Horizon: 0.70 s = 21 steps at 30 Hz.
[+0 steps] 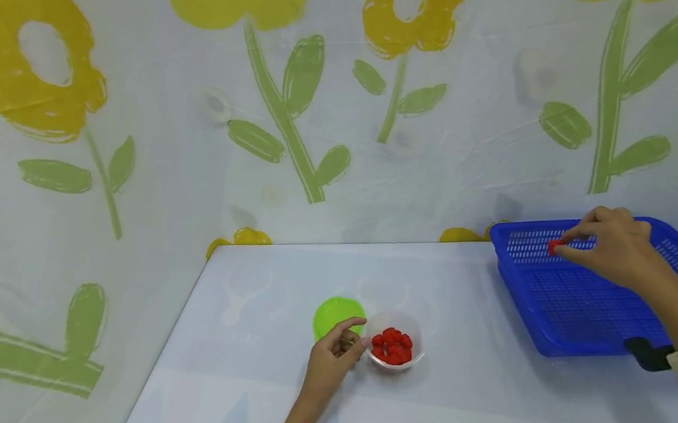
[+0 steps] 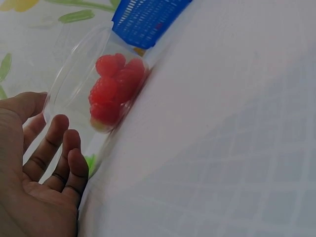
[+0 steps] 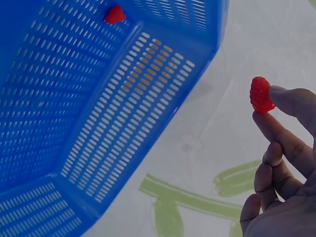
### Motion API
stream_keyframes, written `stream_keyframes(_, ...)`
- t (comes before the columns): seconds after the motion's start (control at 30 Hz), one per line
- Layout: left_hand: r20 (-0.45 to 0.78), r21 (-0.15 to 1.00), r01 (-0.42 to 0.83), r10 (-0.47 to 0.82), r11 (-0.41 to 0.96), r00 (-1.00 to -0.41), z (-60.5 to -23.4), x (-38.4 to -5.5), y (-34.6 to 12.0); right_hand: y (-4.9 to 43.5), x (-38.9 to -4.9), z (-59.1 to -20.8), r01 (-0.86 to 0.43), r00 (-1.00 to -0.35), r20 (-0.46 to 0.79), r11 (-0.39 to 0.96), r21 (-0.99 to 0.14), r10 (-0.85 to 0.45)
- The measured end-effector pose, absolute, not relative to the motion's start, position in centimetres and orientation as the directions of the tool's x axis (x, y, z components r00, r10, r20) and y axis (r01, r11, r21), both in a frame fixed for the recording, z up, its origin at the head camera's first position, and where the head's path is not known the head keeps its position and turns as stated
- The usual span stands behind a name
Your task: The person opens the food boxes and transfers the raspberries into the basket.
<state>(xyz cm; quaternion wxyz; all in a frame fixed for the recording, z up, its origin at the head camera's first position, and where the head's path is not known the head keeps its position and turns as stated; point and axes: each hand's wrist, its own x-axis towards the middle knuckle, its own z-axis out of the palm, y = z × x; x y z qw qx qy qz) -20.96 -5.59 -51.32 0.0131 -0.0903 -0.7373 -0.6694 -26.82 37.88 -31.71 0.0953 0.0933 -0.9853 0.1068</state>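
Note:
In the head view, my right hand (image 1: 613, 248) is over the far left part of a blue perforated basket (image 1: 523, 300). Its thumb and index finger pinch a red raspberry (image 3: 260, 95). Another raspberry (image 3: 115, 15) lies inside the basket in the right wrist view. My left hand (image 1: 332, 361) holds the rim of a clear plastic bowl (image 2: 74, 64) between thumb and index finger, the other fingers loosely bent. Several raspberries (image 1: 392, 347) sit in that bowl. Beside it, partly covered by the left hand, lies a bright green round lid or dish (image 1: 335, 311).
A white table (image 1: 228, 368) carries the bowl at its middle and the basket at the right. Behind and to the left rises a pale sheet (image 1: 168, 89) printed with yellow flowers and green leaves. The basket's far edge stands near this sheet.

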Motion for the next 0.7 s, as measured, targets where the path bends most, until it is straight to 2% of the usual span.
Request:
stream_keyframes(0.57, 0.138, 0.986, 0.148, 0.116, 0.078, -0.984, -51.4, -20.8, -5.5, 38.7, -28.5, -31.9, -0.191, -0.976, 0.136, 0.969, -0.157, -0.17)
stream_keyframes(0.7, 0.137, 0.984, 0.15, 0.127, 0.097, -0.982, -51.3, -21.0, -5.7, 39.1, -29.3, -32.0, -0.177, -0.981, 0.116, 0.966, -0.189, -0.157)
